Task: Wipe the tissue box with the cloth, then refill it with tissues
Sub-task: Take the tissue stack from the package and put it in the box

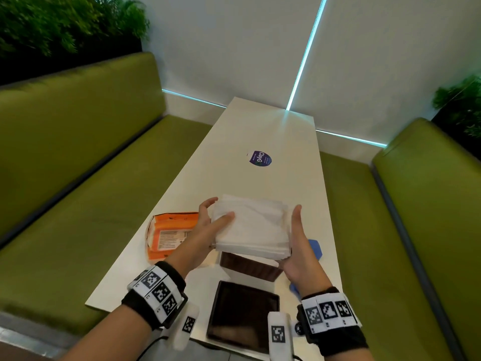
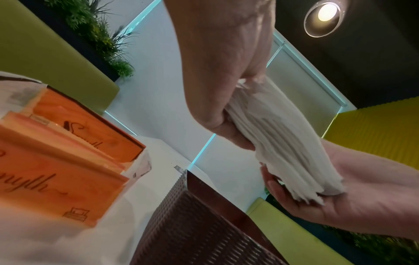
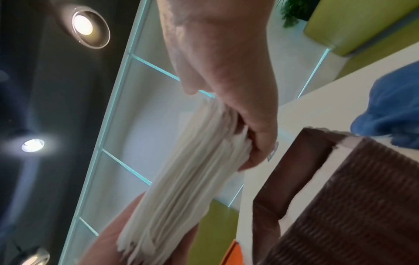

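A thick stack of white tissues [image 1: 252, 226] [image 2: 288, 143] [image 3: 190, 181] hangs in the air between both hands, just above the brown woven tissue box [image 1: 250, 267] [image 2: 199, 227] [image 3: 353, 200], which stands open on the white table [image 1: 260, 131]. My left hand [image 1: 210, 220] grips the stack's left side, thumb on top and fingers under its far corner. My right hand [image 1: 296, 238] holds the right side, palm against the edge, fingers beneath. The box's dark lid [image 1: 244, 316] lies flat near the table's front edge. A blue cloth [image 1: 315, 247] [image 3: 392, 109] lies behind my right hand.
An opened orange tissue pack [image 1: 169, 234] [image 2: 59, 156] lies left of the box. A round purple sticker [image 1: 260, 158] sits mid-table. Green padded benches [image 1: 86, 162] run along both sides of the table, with plants behind them.
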Available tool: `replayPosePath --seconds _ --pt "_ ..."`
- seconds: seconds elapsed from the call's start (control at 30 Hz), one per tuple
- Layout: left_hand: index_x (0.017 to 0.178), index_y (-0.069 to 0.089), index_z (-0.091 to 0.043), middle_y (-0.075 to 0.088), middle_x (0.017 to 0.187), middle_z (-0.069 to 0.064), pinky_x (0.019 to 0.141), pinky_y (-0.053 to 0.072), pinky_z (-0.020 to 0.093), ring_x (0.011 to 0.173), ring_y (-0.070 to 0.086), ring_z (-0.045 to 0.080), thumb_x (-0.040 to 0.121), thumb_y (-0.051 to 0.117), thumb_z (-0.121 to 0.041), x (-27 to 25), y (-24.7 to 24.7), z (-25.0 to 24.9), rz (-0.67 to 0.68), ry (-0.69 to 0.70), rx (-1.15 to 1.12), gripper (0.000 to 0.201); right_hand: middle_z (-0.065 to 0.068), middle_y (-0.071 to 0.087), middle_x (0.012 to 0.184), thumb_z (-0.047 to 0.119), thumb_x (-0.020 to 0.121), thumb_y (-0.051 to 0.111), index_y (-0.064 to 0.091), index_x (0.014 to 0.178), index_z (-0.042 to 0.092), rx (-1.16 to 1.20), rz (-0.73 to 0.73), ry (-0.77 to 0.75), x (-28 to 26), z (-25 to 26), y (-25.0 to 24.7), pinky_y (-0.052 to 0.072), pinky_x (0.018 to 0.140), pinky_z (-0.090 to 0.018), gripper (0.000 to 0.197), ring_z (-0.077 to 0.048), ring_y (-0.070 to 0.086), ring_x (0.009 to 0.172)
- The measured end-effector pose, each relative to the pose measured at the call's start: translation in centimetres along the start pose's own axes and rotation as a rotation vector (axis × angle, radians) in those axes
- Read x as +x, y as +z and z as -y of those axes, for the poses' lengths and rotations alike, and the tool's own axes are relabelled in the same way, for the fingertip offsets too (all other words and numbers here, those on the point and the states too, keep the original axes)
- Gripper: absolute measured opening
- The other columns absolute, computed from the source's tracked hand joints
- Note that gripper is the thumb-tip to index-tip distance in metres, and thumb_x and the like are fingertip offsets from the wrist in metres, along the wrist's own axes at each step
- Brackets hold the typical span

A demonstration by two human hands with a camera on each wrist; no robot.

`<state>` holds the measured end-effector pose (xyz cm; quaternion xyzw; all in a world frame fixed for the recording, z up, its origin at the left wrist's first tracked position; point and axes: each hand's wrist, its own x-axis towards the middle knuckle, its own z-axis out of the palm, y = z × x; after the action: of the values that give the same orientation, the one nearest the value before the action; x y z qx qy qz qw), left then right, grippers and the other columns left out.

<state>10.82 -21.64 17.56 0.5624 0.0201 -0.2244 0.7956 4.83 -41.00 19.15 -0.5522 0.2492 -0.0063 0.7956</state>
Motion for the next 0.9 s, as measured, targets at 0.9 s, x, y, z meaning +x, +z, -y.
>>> replayPosePath --seconds 0.9 --pt "0.127 0.034 -0.049 0.048 0.128 -0.002 0.07 0.058 0.034 0.112 0.058 0.025 0.085 0.07 -0.032 -1.0 0.0 1.3 -0.057 0.111 0.014 0.057 0.008 0.05 0.078 0.027 0.1 0.046 0.044 0.092 0.018 -0.552 -0.067 -0.458 -2.2 -0.8 1.8 0.04 0.056 -0.007 0.012 0.001 0.047 0.066"
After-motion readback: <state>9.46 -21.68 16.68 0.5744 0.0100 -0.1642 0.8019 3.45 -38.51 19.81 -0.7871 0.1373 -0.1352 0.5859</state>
